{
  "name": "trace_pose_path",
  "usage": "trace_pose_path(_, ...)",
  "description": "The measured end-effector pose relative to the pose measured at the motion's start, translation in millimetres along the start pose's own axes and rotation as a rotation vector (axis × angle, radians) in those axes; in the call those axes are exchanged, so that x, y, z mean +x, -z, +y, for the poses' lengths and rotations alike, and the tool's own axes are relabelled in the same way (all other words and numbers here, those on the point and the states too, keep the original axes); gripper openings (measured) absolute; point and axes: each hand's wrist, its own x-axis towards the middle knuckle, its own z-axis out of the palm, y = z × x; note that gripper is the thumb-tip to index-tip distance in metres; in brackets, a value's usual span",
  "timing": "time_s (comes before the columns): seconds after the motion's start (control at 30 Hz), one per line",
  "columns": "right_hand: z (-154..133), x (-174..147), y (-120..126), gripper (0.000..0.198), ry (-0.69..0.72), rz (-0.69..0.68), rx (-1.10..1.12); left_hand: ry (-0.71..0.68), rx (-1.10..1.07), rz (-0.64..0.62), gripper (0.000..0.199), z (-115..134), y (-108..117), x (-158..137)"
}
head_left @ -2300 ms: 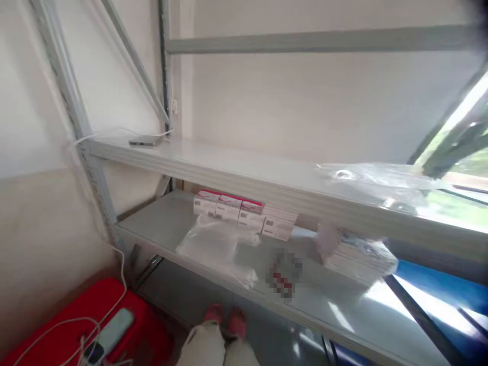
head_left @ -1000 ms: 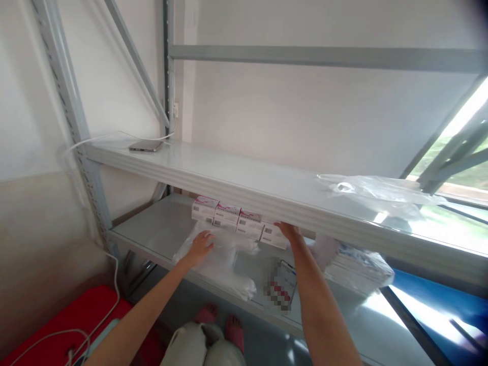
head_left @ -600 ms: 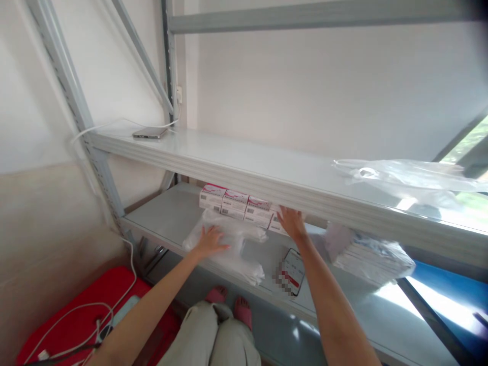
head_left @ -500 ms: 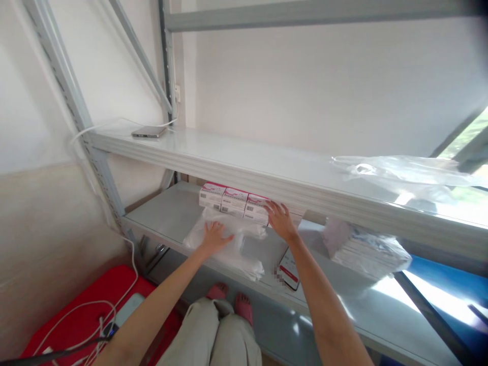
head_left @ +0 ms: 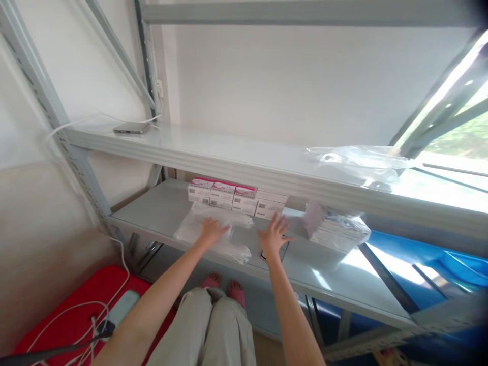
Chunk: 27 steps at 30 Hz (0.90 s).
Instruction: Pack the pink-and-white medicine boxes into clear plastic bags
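Plastic bags (head_left: 213,238), clear, flat pile on lower shelf (head_left: 152,216) near its front edge, left of middle. Left hand (head_left: 211,230) lies palm down on top of pile, fingers flat and loosely spread, not curled around anything. Right hand (head_left: 272,236) just right of the pile, over the shelf, fingers spread wide and empty; can't tell whether it touches the surface. Edge of a dark flat thing peeks out under that hand, too hidden to name. Boxes (head_left: 232,198), white with pink tops, in a tight row behind the pile, toward the shelf's back, touching each other; front of the row is just beyond the bags. Wrapped stack (head_left: 337,231) of flat white packs in clear film sits on the same shelf, right of the right hand, apart from it. Upper shelf (head_left: 229,157) carries a loose clear bag (head_left: 358,160) at right and a slim grey device (head_left: 131,128) with a white cable at far left. Red case (head_left: 68,320) with white cords on the floor, lower left. Person's knees in light trousers and pink sandals at bottom centre.
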Motion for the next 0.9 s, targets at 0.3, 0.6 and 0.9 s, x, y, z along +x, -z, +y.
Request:
trace_pose_path(0.3, 40.5, -82.1, 17.0, 0.110, -0.293, 0.048, 0.064, -0.100, 0.127, 0.006, 0.027, 26.5, -7.3, -6.1)
trace_pose_path(0.6, 13.1, -70.4, 5.4, 0.087, -0.185, 0.150, 0.129, -0.080, -0.008, -0.022, 0.021, 10.9, 0.0, -15.5)
trace_pose_path(0.9, 75.2, -52.7, 40.5, 0.096, -0.270, 0.029, 0.065, -0.025, -0.121, -0.067, 0.019, -8.0, 11.2, -14.5)
